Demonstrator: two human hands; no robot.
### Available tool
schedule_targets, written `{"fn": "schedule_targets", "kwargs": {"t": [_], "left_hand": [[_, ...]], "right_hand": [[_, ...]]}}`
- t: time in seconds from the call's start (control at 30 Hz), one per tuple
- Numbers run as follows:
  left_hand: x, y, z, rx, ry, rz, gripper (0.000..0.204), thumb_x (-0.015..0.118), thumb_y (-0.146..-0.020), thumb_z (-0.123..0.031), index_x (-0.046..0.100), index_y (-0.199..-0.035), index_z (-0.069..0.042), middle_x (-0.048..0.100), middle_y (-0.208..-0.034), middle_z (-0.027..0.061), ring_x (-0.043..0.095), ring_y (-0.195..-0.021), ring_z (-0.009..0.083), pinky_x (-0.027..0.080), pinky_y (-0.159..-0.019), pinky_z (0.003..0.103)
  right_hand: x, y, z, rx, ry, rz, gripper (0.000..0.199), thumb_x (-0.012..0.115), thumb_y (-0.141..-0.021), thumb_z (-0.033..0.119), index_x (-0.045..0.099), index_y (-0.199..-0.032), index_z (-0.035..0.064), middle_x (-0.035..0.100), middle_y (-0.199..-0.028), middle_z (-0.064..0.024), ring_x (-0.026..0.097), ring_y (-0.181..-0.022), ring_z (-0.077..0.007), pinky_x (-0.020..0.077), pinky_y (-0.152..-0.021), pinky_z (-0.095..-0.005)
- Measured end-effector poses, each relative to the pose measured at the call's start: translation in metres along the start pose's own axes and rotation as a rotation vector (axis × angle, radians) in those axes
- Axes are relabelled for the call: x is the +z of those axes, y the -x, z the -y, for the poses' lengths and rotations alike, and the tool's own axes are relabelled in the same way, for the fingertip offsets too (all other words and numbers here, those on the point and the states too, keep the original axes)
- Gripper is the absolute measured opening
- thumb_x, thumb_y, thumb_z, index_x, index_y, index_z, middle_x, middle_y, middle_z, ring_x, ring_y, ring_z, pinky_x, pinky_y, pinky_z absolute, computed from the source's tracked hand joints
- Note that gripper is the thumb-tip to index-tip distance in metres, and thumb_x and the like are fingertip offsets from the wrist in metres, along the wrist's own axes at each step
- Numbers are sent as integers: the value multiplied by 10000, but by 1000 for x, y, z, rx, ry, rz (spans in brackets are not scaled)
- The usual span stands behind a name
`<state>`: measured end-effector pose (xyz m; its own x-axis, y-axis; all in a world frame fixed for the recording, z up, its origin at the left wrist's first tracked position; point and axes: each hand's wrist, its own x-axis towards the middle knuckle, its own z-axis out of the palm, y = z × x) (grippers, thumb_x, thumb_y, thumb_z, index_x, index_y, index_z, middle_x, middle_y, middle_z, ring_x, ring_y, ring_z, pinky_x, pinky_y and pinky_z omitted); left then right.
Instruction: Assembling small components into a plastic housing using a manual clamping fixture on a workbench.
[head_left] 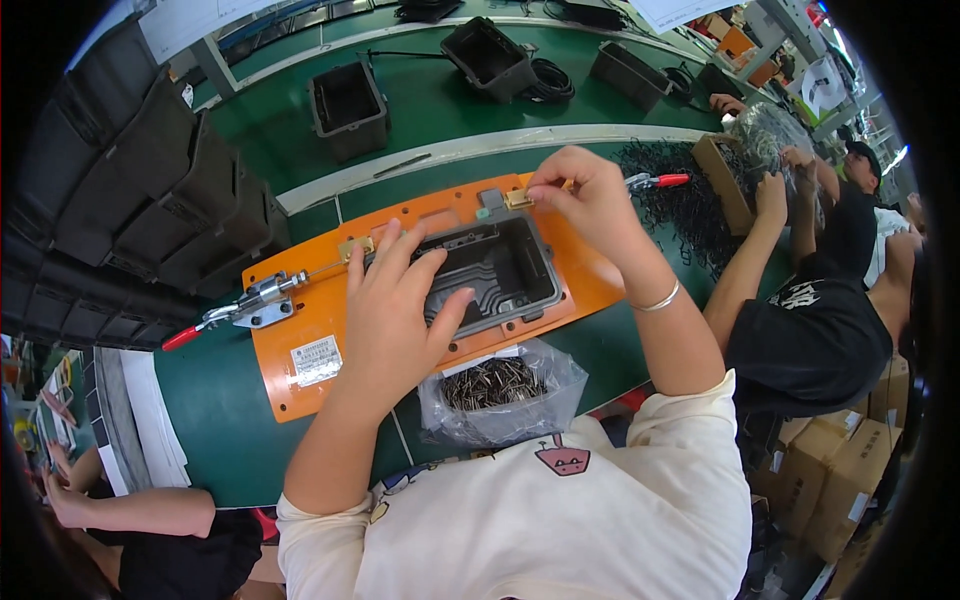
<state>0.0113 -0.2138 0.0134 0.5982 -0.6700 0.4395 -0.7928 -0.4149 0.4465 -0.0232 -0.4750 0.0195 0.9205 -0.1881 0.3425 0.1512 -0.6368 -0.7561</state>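
Observation:
An orange fixture plate (275, 350) lies on the green bench, holding a dark grey plastic housing (545, 285) with its open side up. My left hand (390, 315) rests with fingers spread along the housing's left side, near a brass block (352, 250). At the housing's upper right corner, my right hand (595, 200) has thumb and forefinger pinched beside another brass block (518, 199). Whatever is between those fingertips is too small to make out. A toggle clamp (265, 302) with a red handle is fixed at the left; another red clamp handle (672, 181) shows beyond my right hand.
A clear bag of metal pins (495, 385) sits between me and the plate. Dark bins (150, 180) are stacked at the left. Housings (350, 110) stand on the far bench. At the right are black cords (675, 205), a cardboard box (725, 185) and co-workers' arms (745, 270).

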Motion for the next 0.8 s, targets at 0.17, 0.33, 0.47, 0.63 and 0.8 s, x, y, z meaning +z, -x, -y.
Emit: {"fn": "schedule_targets", "kwargs": {"t": [0.17,0.33,0.47,0.63,0.8], "left_hand": [[1,0,1,-14,5,9,421,703,-789,-255,617,-1103,12,526,-1277,194,424,-1274,395,221,-1071,594],[-10,-17,-5,33,-24,8,439,715,-780,-267,608,-1103,10,553,-1190,182,487,-1176,363,307,-1013,522],[-5,-54,-17,36,-33,104,398,739,-752,-265,624,-1022,5,575,-1008,141,548,-998,309,390,-883,426],[25,-83,-14,-68,-154,217,334,759,-720,-249,622,-865,18,590,-889,153,584,-902,320,458,-780,427],[40,-85,-10,-98,-91,162,301,755,-694,-207,613,-823,26,585,-865,167,582,-877,343,470,-775,431]], "right_hand": [[6,5,-1,-102,169,12,143,689,-786,-24,659,-925,-25,594,-881,-78,612,-754,-140,500,-652,-250],[-12,7,9,-205,250,-266,183,694,-812,44,682,-992,12,655,-919,-70,619,-786,-140,464,-659,-216],[-79,11,-53,152,132,-713,232,702,-858,137,674,-1040,-5,663,-920,-54,589,-817,-84,459,-702,-205],[-127,27,-112,662,-520,-1109,527,742,-817,285,535,-1222,19,556,-1163,-139,563,-1060,-252,462,-874,-397],[-140,6,-140,514,-1383,-969,421,624,-899,378,527,-1096,19,555,-993,-151,558,-861,-290,459,-819,-417]]}}
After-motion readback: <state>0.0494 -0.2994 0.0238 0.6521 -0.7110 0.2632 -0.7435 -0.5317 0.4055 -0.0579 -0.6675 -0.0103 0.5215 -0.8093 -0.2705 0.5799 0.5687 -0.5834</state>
